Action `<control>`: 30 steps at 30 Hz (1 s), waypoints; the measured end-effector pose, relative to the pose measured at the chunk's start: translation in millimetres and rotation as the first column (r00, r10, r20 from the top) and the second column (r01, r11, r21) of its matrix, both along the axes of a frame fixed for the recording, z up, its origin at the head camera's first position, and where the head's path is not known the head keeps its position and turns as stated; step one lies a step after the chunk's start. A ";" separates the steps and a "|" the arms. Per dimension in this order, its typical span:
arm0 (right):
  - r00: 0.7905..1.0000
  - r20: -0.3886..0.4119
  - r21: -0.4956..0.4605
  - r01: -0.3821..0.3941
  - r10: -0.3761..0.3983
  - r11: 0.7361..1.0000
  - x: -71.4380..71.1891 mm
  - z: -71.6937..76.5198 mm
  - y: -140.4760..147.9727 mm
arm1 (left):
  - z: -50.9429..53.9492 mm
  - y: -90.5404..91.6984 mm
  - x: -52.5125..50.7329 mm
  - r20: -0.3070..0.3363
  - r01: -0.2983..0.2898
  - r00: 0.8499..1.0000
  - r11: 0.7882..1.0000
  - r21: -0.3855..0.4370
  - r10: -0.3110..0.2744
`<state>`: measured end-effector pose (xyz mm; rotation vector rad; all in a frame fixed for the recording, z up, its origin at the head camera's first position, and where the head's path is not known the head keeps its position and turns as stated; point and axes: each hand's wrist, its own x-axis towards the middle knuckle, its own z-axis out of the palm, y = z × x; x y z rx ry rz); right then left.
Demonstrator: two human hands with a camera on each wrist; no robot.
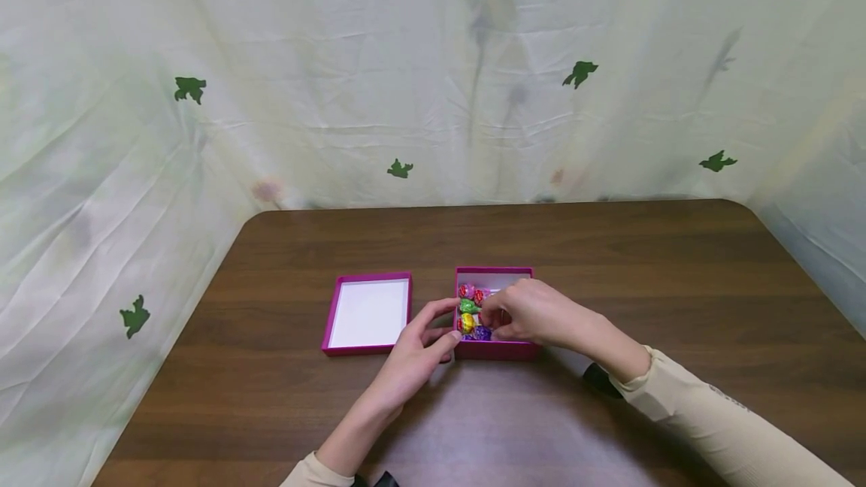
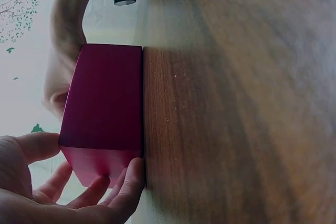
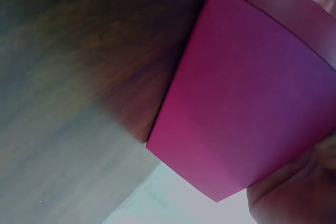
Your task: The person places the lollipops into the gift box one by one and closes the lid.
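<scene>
An open magenta box [image 1: 497, 352] with a pale inside stands on the table. Round candies in shiny wrappers lie in its left part: a green one [image 1: 468, 306], a yellow one [image 1: 466, 322], a purple one [image 1: 482, 333], and red and pink ones. Against the box's left side rest the spread fingers of my left hand [image 1: 419, 348], its thumb at the front left corner. My right hand [image 1: 544, 314] reaches over the right side, its fingers bent down into the box. Its fingertips are hidden, so whether they pinch a candy is unclear.
Left of the box lies a magenta-rimmed lid [image 1: 372, 314], its white inside facing up. Both stand on a brown wooden table [image 1: 609, 246]. A pale cloth [image 1: 433, 81] with green leaf shapes hangs behind the table and along both sides.
</scene>
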<state>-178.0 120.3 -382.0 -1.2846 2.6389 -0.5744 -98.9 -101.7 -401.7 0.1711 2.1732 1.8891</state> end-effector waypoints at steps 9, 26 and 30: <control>0.995 0.094 -0.110 -0.007 0.017 0.994 -1.8 3.1 3.7 | -0.4 0.8 0.3 -0.001 -0.004 1.000 1.000 0.008 0.004; 0.999 0.027 -0.067 0.034 -0.032 0.997 -8.8 5.2 -2.5 | 2.6 -1.6 -0.1 0.017 0.015 1.000 1.000 0.000 -0.015; 0.998 -0.004 -0.056 0.058 -0.059 0.997 -8.9 3.3 -5.6 | 2.2 -1.5 0.1 0.015 0.013 1.000 1.000 0.002 -0.013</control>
